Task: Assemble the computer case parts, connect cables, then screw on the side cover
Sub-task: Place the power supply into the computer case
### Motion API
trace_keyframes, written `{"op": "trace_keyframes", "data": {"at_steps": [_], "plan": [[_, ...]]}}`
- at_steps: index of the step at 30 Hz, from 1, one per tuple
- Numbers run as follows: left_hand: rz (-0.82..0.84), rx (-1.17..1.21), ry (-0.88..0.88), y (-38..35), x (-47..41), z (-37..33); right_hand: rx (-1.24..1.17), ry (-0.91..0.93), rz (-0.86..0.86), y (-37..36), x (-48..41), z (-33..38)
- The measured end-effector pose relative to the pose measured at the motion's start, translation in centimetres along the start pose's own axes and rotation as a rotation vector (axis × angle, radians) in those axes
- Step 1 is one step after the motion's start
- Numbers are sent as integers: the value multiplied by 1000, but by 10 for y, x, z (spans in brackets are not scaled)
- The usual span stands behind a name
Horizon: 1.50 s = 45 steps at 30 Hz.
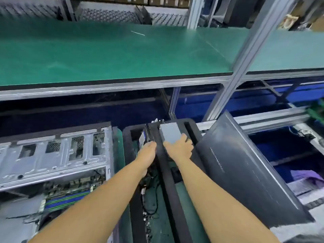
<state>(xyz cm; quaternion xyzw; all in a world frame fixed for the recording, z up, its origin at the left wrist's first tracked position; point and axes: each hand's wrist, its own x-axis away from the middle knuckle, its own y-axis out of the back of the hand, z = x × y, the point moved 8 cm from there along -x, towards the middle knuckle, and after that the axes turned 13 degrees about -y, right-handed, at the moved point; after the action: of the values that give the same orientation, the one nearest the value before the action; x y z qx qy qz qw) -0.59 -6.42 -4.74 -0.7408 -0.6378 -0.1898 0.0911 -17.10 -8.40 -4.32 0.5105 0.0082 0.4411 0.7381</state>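
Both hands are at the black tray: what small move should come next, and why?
Probably lift the grey metal box out of the black tray: the right hand grips its near end, the left hand is at the dark labelled part beside it, and the open computer case at left awaits parts.

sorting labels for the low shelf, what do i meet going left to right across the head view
open computer case → left hand → right hand on the grey box → leaning dark side panel

Computer case (52, 155) cropped by left edge; fingers (151, 145) of left hand (146, 155) partly hidden by blurred drive (142, 137).
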Motion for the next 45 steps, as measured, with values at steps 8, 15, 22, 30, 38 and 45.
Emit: {"op": "trace_keyframes", "data": {"at_steps": [8,15,22,30,38,45], "plan": [[-66,75,58,-2,-16,9,458,132,-151,-38,-57,21],[-87,149,-2,28,-4,-14,244,191,-197,22,-42,46],[11,224,-177,63,24,-68,-236,356,-131,98,53,75],[98,317,-384,165,117,-124,-1114,289,811,43,190,80],[-323,-171,-518,310,259,-117,-629,308,1044,-65,328,89],[-542,-686,-266,376,327,-52,-361,340,1059,-140,419,108]]}}
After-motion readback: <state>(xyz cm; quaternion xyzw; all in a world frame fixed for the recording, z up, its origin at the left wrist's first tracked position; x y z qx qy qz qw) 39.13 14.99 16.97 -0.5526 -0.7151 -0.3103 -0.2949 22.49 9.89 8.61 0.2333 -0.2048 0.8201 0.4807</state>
